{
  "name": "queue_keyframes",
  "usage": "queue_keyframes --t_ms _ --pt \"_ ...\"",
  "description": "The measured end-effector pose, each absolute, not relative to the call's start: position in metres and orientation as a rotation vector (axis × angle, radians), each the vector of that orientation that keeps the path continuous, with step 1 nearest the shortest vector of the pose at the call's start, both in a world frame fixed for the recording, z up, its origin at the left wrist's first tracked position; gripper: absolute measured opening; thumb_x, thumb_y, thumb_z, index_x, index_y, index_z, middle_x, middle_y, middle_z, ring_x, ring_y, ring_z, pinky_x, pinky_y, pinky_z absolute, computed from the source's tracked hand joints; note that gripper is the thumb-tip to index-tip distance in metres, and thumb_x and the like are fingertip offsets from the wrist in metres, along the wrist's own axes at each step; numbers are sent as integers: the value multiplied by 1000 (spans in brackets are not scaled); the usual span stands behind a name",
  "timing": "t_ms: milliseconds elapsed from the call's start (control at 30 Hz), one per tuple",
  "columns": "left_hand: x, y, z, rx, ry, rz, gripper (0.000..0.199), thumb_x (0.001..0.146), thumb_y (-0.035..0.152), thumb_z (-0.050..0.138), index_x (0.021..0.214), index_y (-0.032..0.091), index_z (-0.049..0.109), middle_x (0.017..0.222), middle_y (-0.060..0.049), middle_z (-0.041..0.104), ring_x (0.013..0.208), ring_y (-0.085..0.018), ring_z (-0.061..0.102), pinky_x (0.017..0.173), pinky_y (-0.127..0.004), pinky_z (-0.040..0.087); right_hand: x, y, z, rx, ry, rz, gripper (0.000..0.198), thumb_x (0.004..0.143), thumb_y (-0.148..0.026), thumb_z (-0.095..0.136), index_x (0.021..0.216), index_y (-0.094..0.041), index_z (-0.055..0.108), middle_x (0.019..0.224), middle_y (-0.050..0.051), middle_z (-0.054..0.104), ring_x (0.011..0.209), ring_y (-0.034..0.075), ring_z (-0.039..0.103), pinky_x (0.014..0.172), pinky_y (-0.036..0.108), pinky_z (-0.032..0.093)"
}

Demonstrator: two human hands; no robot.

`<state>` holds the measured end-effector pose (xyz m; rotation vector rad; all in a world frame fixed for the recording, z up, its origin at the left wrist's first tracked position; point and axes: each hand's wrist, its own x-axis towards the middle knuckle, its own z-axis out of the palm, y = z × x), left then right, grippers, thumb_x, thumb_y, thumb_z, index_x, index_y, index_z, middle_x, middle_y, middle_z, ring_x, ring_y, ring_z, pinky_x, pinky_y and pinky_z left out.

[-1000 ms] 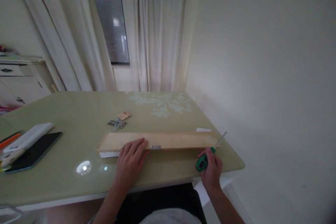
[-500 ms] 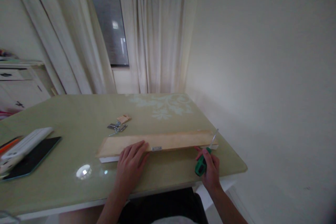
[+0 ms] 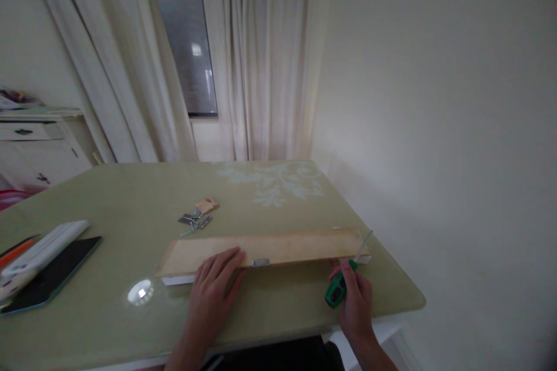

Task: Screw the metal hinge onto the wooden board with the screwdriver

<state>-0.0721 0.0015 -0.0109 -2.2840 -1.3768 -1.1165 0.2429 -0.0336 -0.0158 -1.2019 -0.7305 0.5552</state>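
Note:
A long, pale wooden board (image 3: 296, 245) with a white underside lies across the table in front of me. My left hand (image 3: 213, 290) grips its near edge left of the middle, fingers over the top and thumb at the front. Just right of those fingers, a small metal plate (image 3: 261, 262) sits on that edge. Near the board's right end, my right hand (image 3: 357, 301) is closed around a green-handled screwdriver (image 3: 336, 291). Its thin shaft points up and to the right, past the board's corner. Whether the fingers behind the handle touch the board is unclear.
Behind the board lie several metal hinges and screws (image 3: 195, 220) beside a small wooden piece (image 3: 206, 205). A dark flat tablet-like slab (image 3: 56, 272) and a white long object (image 3: 47, 249) are at left. The wall (image 3: 456, 156) stands close on the right.
The view has tilted up slightly, so the table and board appear lower. Both hands keep nearly the same places on and beside the board, and the screwdriver leans slightly more to the right.

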Motion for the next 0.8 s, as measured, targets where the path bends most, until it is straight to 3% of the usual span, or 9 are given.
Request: queue_keyframes --t_ms 133,300,533,633,800 --pt "-73 2 -11 -2295 -1385 -1104 35 103 31 60 139 30 64 134 -7 72 119 -26 66 102 -43 53 245 -37 -22 -1241 -773 573 62 86 -74 71 60 -19 66 53 1 54 49 14 47 46 26 40" --pt "-72 -1 -9 -2308 -1421 -1098 35 104 31 60 139 31 64 134 -5 72 120 -25 65 103 -42 52 246 -37 -27 -1340 -936 584 64 88 -77 66 62 -19 69 60 5 63 53 17 55 49 27 44" --pt "-72 -2 -10 -2288 -1438 -1053 36 103 29 61 139 32 63 135 -5 72 121 -26 65 103 -42 51 238 -41 -12 -1154 -1575 668 43 107 -57 49 87 -23 68 79 5 69 72 20 65 69 30 56" --pt "-71 -3 -10 -2292 -1463 -1043 37 103 28 62 139 32 62 135 -5 71 121 -26 64 104 -44 49 239 -38 -4 -1125 -1716 588 35 104 -56 57 92 -25 68 84 5 68 79 21 67 74 30 57" --pt "-68 -3 -6 -2277 -1437 -1071 37 101 27 63 137 31 63 132 -5 73 118 -27 66 103 -45 49 246 -34 -2 -1183 -1874 497 32 97 -57 71 102 -27 78 88 5 66 79 20 66 69 29 55"
